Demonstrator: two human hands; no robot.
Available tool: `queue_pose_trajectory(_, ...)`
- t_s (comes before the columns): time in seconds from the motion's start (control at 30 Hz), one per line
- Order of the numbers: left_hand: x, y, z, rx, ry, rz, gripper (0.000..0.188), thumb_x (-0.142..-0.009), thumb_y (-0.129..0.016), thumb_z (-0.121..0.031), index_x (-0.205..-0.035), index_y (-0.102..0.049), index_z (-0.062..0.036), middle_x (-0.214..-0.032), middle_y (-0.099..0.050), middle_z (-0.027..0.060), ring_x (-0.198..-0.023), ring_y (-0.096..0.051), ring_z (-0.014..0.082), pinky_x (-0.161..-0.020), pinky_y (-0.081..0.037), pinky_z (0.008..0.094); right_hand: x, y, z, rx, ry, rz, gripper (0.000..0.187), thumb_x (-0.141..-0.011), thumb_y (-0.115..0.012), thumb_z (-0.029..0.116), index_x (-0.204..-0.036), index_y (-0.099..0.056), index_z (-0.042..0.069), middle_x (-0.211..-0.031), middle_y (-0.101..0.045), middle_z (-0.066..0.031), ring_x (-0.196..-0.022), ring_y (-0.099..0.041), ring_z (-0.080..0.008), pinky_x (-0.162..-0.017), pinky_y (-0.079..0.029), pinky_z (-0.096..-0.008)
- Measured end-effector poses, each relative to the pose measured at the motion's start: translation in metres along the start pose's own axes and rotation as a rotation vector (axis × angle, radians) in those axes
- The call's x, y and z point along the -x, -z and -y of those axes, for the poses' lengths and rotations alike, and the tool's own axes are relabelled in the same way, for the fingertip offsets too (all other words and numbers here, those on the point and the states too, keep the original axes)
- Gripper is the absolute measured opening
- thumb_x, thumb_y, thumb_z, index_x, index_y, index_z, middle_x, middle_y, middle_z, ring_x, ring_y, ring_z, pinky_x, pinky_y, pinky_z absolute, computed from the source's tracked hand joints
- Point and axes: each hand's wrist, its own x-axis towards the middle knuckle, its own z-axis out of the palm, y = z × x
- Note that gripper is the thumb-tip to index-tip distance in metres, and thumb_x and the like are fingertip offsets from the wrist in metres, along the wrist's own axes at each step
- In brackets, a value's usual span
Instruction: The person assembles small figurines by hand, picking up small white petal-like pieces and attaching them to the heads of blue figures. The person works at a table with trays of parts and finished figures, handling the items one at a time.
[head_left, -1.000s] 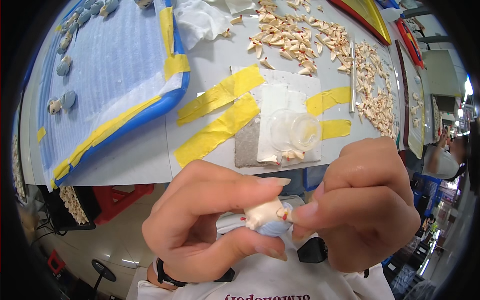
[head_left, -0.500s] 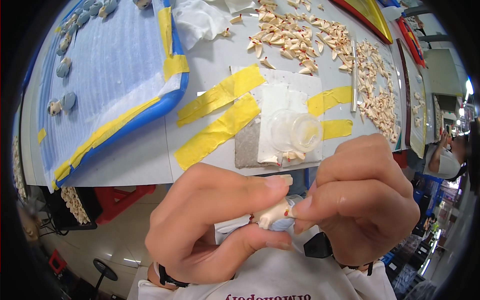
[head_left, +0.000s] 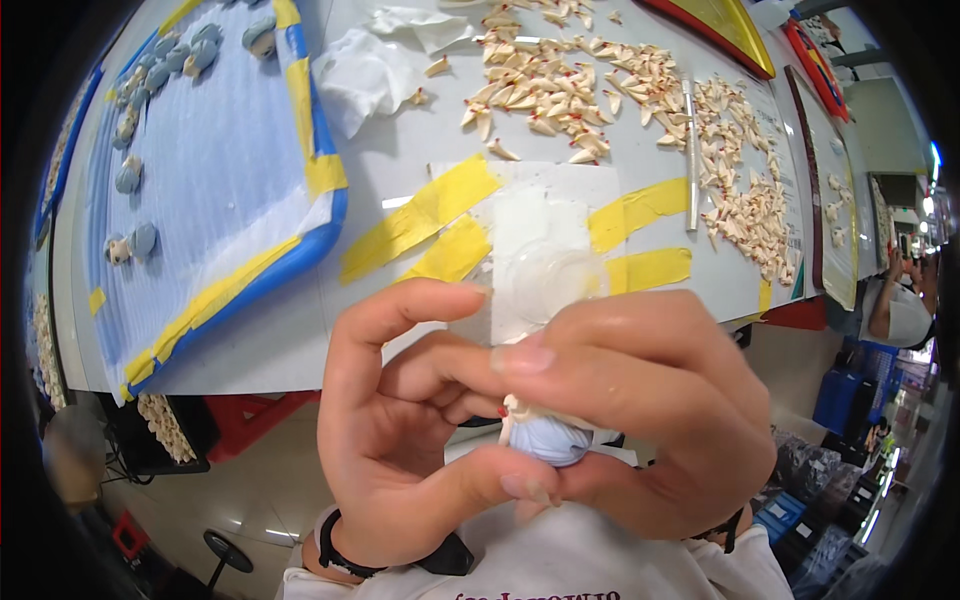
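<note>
Between my two hands, above my lap at the near side of the table, is a small doll figurine (head_left: 548, 443) with pale blue, hair-like ridges and cream parts. A tiny red spot shows at its left edge. My left hand (head_left: 390, 450) has its thumb against the lower left side, its index finger lifted away from the figurine and its other fingers curled behind. My right hand (head_left: 665, 415) is closed round the right side, its index finger reaching across the top. Fingers hide much of the figurine's upper part.
A blue-rimmed tray (head_left: 325, 225) with similar blue-haired heads (head_left: 128, 175) lies at left. Beyond my hands, a clear plastic cup (head_left: 545, 275) stands on a white pad held by yellow tape (head_left: 640, 215). Cream, red-tipped pieces (head_left: 545, 95) spread across the far table beside a metal rod (head_left: 691, 155).
The figurine has been turned, so more of its blue side shows. My left index finger has lifted off, and my right hand has moved left across the figurine. The view has shifted slightly.
</note>
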Motion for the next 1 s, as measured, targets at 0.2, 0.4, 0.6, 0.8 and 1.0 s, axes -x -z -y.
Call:
queue_pose_trajectory(0.2, 0.0, 0.012, -0.025, -0.433, -0.258, 0.09, 0.065, -0.07, -0.073, -0.036, -0.11, -0.042, 0.006, -0.089, -0.058, 0.015, -0.082, -0.058, 0.0196, -0.071, -0.046, 0.0282, 0.012, 0.044, -0.007, 0.23, -0.075, -0.157, 0.042, -0.073, -0.07, 0.016, -0.107, -0.054, -0.003, -0.099, -0.058, -0.0129, -0.087, -0.055, -0.0181, -0.074, -0.045, -0.0278)
queue_pose_trajectory(0.4, -0.029, 0.077, -0.124, -1.376, -0.559, -0.332, 0.027, -0.088, -0.046, -0.01, -0.111, -0.051, 0.0016, -0.108, -0.055, 0.0104, -0.102, -0.049, 0.0159, -0.087, -0.037, 0.0301, 0.11, 0.238, -0.091, 0.81, -0.721, -0.388, 0.045, -0.075, -0.054, -0.002, -0.12, -0.048, 0.005, -0.11, -0.052, -0.0073, -0.099, -0.049, -0.0162, -0.085, -0.038, -0.0262)
queue_pose_trajectory(0.6, -0.074, 0.064, -0.174, -1.909, -0.598, 0.242, 0.033, -0.084, -0.048, -0.004, -0.116, -0.051, -0.0074, -0.123, -0.049, 0.0081, -0.116, -0.045, 0.0225, -0.094, -0.036, 0.0336, 0.112, 0.249, -0.106, 1.029, -0.772, -0.386, 0.051, -0.069, -0.056, 0.002, -0.12, -0.049, 0.006, -0.111, -0.053, -0.0082, -0.099, -0.05, -0.0196, -0.084, -0.039, -0.0305)
queue_pose_trajectory(0.8, -0.17, 0.072, -0.156, -1.814, -0.448, 0.267, 0.031, -0.075, -0.06, 0.001, -0.103, -0.051, -0.0052, -0.106, -0.053, 0.0062, -0.097, -0.049, 0.0197, -0.083, -0.042, 0.03, -0.017, 0.153, -0.057, 0.648, -0.294, -0.095, 0.035, -0.072, -0.058, 0.006, -0.108, -0.056, 0.007, -0.109, -0.056, -0.0084, -0.095, -0.053, -0.0201, -0.081, -0.041, -0.0307)
queue_pose_trajectory(1.0, -0.16, 0.067, -0.168, -1.807, -0.26, 0.286, 0.029, -0.07, -0.065, 0.001, -0.095, -0.05, -0.0052, -0.091, -0.05, 0.0035, -0.081, -0.048, 0.0133, -0.074, -0.042, 0.0257, -0.074, 0.114, -0.087, 0.502, -0.186, 0.193, 0.02, -0.068, -0.064, 0.003, -0.088, -0.058, 0.003, -0.084, -0.058, -0.0044, -0.075, -0.052, -0.0142, -0.066, -0.04, -0.0255)
